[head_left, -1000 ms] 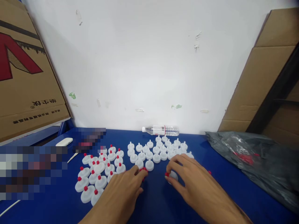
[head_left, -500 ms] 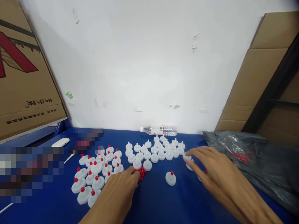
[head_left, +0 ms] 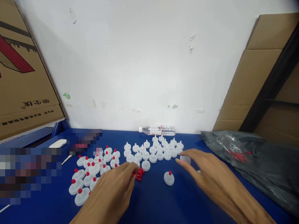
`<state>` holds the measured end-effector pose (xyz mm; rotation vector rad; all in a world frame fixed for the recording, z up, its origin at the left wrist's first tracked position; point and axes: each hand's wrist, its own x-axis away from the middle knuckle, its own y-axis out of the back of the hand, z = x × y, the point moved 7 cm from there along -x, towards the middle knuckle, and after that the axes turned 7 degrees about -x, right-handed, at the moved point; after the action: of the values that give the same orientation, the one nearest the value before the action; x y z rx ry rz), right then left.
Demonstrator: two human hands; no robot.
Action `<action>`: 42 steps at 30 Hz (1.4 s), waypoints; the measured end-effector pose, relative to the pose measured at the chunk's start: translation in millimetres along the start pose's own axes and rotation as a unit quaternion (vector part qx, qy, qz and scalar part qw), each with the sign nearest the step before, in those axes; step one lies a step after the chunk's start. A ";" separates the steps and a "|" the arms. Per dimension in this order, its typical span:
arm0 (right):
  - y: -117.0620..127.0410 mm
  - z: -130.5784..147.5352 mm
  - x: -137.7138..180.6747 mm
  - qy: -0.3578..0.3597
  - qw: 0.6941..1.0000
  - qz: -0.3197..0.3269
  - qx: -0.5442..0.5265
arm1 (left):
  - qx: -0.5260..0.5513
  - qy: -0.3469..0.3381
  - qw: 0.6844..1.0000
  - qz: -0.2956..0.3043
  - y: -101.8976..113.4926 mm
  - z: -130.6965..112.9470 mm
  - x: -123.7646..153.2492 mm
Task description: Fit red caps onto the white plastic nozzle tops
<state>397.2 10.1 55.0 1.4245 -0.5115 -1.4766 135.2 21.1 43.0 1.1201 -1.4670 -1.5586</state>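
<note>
**Reaching for caps beside the red plug pile**

Resting on the blue tabletop (head_left: 154, 199), the left hand (head_left: 112, 193) is touching the red plugs (head_left: 139, 174) with loosely curled fingers, and whether it is pinching one cannot be told. Right of the plugs, the right hand (head_left: 210, 180) is closing its fingertips around a plain white cap (head_left: 185, 159). Between both hands, a red-tipped cap (head_left: 168, 178) is standing alone. These caps are looking light, stiff and smooth, best gripped by the rim.

Water bottle (head_left: 157, 130) lies behind the caps (head_left: 154, 151); plastic bag (head_left: 252, 161) right of them.
</note>
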 end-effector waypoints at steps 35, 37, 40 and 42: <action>9.8 91.7 -4.4 0.150 0.945 0.013 -0.291 | 0.149 -0.202 0.927 -0.278 42.9 -23.4 16.3; 12.1 93.2 -5.1 0.136 0.940 0.023 -0.311 | 0.208 -0.184 0.925 -0.259 42.6 -19.9 13.1; 15.1 94.1 -6.3 0.119 0.937 0.024 -0.327 | 0.228 -0.146 0.934 -0.234 39.8 -17.2 9.6; 17.5 95.2 -6.2 0.121 0.933 0.015 -0.340 | 0.204 -0.135 0.941 -0.232 40.1 -19.3 11.0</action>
<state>314.6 -22.5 93.9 1.0071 0.1355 -1.2535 146.4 -0.4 82.0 1.6364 -1.8666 -1.8290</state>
